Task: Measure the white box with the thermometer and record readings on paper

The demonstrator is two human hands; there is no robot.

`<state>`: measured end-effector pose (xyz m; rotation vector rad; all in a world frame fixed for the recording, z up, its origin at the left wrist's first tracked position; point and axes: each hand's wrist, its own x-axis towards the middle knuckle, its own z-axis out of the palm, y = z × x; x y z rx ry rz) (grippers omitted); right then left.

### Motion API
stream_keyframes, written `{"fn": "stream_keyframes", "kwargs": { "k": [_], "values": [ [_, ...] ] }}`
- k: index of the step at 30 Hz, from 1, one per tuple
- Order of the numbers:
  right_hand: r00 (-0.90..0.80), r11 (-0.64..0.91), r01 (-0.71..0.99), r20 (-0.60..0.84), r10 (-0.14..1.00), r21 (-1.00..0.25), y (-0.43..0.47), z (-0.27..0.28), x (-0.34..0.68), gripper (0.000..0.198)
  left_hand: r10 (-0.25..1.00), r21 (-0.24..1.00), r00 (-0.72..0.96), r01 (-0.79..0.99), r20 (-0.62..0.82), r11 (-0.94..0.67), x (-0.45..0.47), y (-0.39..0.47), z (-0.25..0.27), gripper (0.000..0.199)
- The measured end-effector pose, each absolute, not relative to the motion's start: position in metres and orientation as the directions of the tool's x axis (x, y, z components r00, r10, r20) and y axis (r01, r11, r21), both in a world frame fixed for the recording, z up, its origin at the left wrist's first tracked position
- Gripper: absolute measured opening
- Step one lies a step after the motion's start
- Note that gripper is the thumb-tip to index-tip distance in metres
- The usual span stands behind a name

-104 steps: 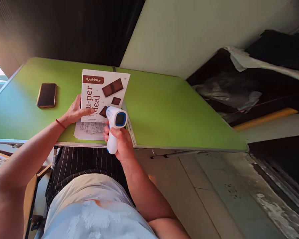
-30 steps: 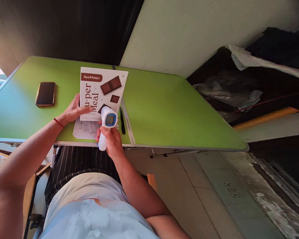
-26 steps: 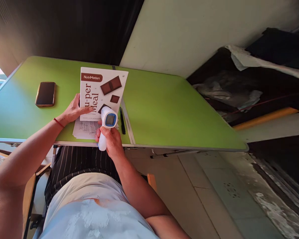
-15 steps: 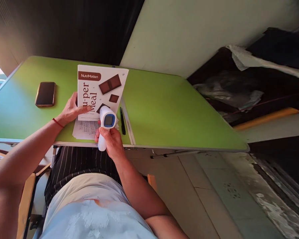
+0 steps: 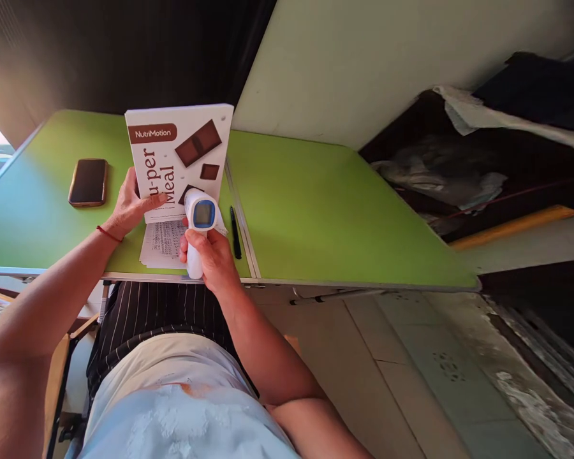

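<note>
My left hand grips the lower left side of a white box printed "NutriMotion" with brown chocolate pieces on its face. Its thumb lies across the front, while the other fingers are hidden behind. In my right hand is a white infrared thermometer with a blue-framed screen, held by its handle. The thermometer's head overlaps the box's lower right corner from my viewpoint; whether they touch I cannot tell. Under the box lie sheets of paper with handwriting. A black pen rests right of them.
The green folding table has a metal seam just right of the pen. A phone lies face up at the left. Behind the table stand a dark panel and a pale wall. A cluttered shelf is at the right.
The box has moved up and left and tilted a little, with my left hand still on it. My right hand has shifted the thermometer slightly up and left.
</note>
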<state>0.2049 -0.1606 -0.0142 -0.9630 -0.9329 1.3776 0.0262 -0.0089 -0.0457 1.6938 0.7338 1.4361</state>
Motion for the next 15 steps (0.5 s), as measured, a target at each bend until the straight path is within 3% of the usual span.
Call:
{"fn": "stream_keyframes", "kwargs": {
  "k": [5,15],
  "values": [
    [-0.012,-0.034,-0.354,-0.031,0.999,-0.935,-0.145,-0.006,0.217,0.052,0.796,0.81,0.157,-0.048,0.585,-0.585,0.02,0.003,-0.05,0.083],
    [0.159,0.018,-0.33,-0.037,0.987,-0.944,-0.137,-0.005,0.257,0.053,0.801,0.803,0.138,0.051,0.583,-0.594,0.007,0.018,-0.054,0.092]
  ]
}}
